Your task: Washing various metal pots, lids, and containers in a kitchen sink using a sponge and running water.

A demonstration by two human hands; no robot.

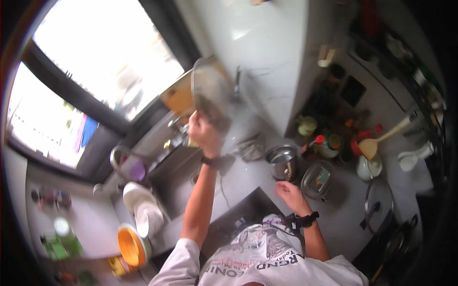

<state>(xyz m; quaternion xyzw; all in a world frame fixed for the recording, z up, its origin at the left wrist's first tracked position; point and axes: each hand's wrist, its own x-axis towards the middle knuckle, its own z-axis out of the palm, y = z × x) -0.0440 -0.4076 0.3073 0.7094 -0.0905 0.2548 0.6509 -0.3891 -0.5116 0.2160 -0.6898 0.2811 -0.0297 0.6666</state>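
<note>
My left hand [204,134] reaches up over the sink side and grips the edge of a round, greyish, rimmed piece [213,84]. Blur hides whether it is a lid or a pan. Just in front of my right hand [291,196] stands a steel pot [282,161]. The fingers of that hand are curled near the pot's lower side, and I cannot tell whether they touch it. A clear plastic food container [316,180] bearing a label sits right of the pot. A crumpled greyish bag or cloth [250,147] lies to the pot's left.
At left is a sink [179,178] with a curved faucet [116,157]. Sauce bottles and jars [329,144] crowd the corner, beside a ladle [368,148] and a white pot [368,167]. A glass lid [379,207] lies at right. Orange bowls [131,246] stand at lower left.
</note>
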